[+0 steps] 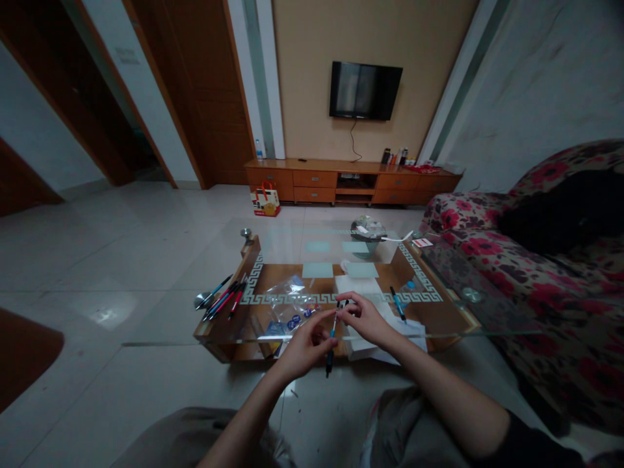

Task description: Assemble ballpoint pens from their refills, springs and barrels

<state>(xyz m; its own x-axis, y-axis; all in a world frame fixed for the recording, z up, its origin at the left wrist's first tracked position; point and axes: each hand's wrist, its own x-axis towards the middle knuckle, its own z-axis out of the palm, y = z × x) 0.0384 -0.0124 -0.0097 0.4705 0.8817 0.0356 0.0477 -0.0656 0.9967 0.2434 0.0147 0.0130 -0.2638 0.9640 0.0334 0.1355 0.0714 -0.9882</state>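
Note:
Over the near edge of the glass coffee table (185, 339), both hands meet at one pen (330, 361). My left hand (312, 339) is closed around its blue middle, and the dark end points down toward the floor. With bent fingers, my right hand (363, 317) pinches the pen's upper end; the small parts there are partly hidden by the fingertips. A blue and black pen (398, 304) lies on the glass to the right. Several pens (224, 300) in blue, red and black lie in a loose pile at the table's left side.
Clear plastic packaging (287, 296) lies left of my hands. White paper (414, 331) shows at the right, and a cluttered dark tray (369, 229) stands at the far edge. A flowered sofa (487, 244) borders the right side; a TV cabinet (312, 179) stands beyond.

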